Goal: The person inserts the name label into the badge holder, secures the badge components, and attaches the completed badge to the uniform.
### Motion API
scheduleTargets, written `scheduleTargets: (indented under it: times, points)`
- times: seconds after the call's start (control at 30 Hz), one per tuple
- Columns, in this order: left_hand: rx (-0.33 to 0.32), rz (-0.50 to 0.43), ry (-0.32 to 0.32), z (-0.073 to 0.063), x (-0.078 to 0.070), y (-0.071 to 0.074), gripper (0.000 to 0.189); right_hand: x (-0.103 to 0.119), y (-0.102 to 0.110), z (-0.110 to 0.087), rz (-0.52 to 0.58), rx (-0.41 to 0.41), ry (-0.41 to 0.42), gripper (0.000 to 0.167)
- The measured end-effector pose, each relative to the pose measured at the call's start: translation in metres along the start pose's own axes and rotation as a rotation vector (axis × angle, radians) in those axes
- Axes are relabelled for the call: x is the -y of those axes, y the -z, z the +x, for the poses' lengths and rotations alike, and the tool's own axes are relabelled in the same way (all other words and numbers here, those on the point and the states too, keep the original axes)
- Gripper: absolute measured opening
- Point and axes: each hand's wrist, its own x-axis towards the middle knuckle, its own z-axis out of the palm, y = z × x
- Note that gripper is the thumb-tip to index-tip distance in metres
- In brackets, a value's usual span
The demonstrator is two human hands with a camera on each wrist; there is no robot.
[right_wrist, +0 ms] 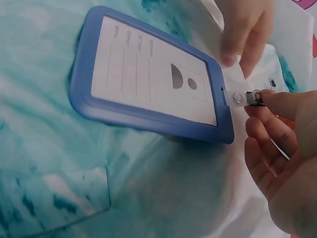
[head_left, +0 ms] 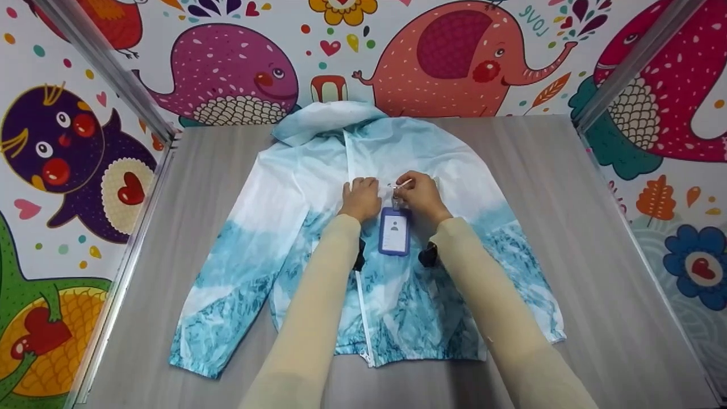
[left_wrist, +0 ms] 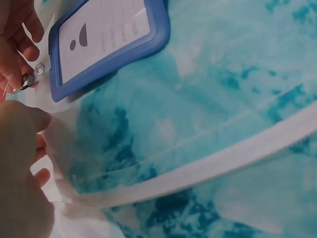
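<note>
"So, beneath everything is a smooth, wood-grained tabletop [head_left: 602, 284]. And the jacket [head_left: 397, 315]?"

"Thin, slightly crinkled cloth: hood [head_left: 332, 119] at twelve o'clock, gathered hem [head_left: 429, 351] at six, white zip [head_left: 364, 318] between. I'd keep it spread flat, so nothing puckers."

"What are the hands doing?"

"The left hand [head_left: 362, 200] has its fingers against the pale cloth, half past ten from the badge holder [right_wrist: 151, 79] (whether they pinch a fold, I can't tell). The right hand [head_left: 423, 197], at half past one, grasps the clip [right_wrist: 255, 97] between thumb and fingertip."

"Where's the holder itself?"

"Lying on the jacket, three o'clock from the zip: a rounded, plastic-looking blue frame around a flat white card."

"And its clip?"

"Shiny metal, joined at the holder's twelve by a clear, flexible tab [right_wrist: 229, 97] with a round snap [right_wrist: 238, 98]. Working that clip seems the step, on or off I can't say. Better to steady the cloth left-handed, squeeze squarely, leave the tab untwisted and never tug."
</note>
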Motion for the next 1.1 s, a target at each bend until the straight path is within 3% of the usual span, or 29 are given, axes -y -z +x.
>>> scheduleTargets:
  times: [0.17,0.33,0.43,0.73,0.9,1.1]
  points:
    - [-0.165,-0.075,-0.028,0.004,-0.001,0.001,0.039,0.003,-0.003,0.001,-0.033,-0.017,-0.036,0.018]
    - [-0.339,-0.271,-0.044,0.005,-0.002,0.002,0.027,0.006,-0.008,0.004,-0.015,-0.024,-0.021,0.023]
    - [-0.401,-0.37,-0.038,0.005,-0.002,0.003,0.023,0.007,-0.011,0.006,0.021,-0.03,-0.016,0.025]
    - [-0.49,-0.565,0.012,0.004,-0.004,0.003,0.015,0.008,-0.016,0.007,0.079,-0.028,-0.005,0.021]
    - [-0.496,-0.548,0.035,0.003,-0.005,-0.001,0.015,0.006,-0.018,0.005,0.101,-0.018,-0.028,0.023]
    - [-0.442,-0.483,0.134,0.001,-0.003,-0.009,0.018,0.005,-0.02,0.005,0.088,-0.003,-0.045,0.023]
